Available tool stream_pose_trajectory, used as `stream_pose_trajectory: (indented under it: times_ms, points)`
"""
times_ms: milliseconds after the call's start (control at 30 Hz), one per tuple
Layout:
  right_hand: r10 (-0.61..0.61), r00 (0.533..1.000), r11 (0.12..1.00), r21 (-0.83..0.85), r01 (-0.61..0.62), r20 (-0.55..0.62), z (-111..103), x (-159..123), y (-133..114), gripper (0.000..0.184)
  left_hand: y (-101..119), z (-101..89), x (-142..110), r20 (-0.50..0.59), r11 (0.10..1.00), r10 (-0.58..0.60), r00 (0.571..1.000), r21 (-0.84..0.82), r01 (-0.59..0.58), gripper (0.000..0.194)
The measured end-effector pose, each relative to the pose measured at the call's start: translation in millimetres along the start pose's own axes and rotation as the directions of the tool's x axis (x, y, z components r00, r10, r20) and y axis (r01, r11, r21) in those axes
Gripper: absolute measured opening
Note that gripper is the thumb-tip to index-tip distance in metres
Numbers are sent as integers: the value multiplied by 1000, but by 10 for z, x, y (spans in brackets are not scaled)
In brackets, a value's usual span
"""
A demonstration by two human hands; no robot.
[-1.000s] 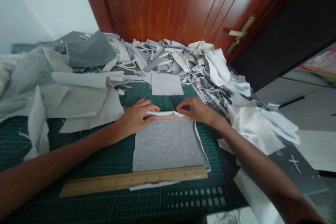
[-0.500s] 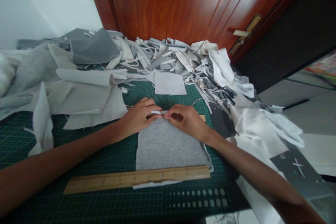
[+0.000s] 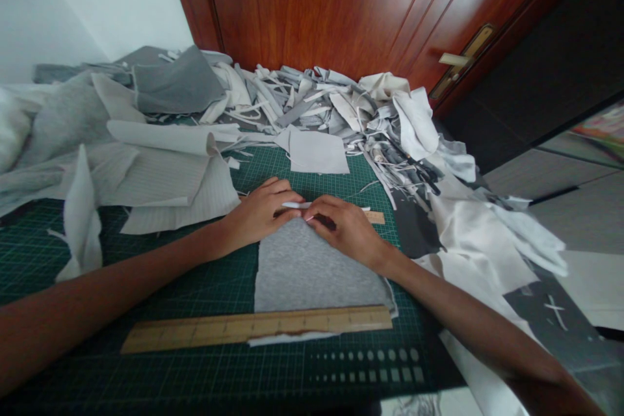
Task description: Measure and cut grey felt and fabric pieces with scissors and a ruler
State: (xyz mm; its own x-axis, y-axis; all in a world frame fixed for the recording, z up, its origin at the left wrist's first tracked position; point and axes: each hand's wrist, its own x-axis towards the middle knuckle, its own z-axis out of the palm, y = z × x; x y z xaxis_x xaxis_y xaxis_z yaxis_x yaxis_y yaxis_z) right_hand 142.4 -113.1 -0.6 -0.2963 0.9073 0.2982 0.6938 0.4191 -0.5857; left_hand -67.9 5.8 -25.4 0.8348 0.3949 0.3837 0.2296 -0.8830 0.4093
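And there it was, the left hand (image 3: 267,209) pinching the far edge of the grey fabric (image 3: 316,266), the right hand (image 3: 347,229) closed on that edge too, fingertips nearly meeting! The fabric lay on the green cutting mat (image 3: 205,286), a wooden ruler (image 3: 258,326) across its near edge, a second ruler (image 3: 375,216) peeking out beyond the right hand.

1. On cutting mat (image 3: 195,292), centrally: fabric panel (image 3: 316,266).
2. Across panel's near edge: ruler (image 3: 258,326).
3. Just before ruler: narrow strip (image 3: 292,338).
4. At panel's far edge: second ruler (image 3: 375,217), end protruding rightward.
5. Farther back: fabric square (image 3: 319,151).
6. Behind square, before door (image 3: 312,6): scrap heap (image 3: 292,104).
7. Left: layered cloths (image 3: 151,175).
8. Right: loose cloths (image 3: 468,234).
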Motion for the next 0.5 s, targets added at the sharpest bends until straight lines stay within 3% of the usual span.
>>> stream_pose_trajectory:
  times_ms: [333, 500]
  points:
    - [31, 999, 999, 12, -31, 30, -79, 5, 109, 24, -12, 16, -2, -23, 1000, 26, 999, -7, -27, 23]
    - [68, 998, 998, 7, -67, -16, -55, 12, 106, 11, 5, 10, -3, -11, 1000, 10, 1000, -1, -10, 25]
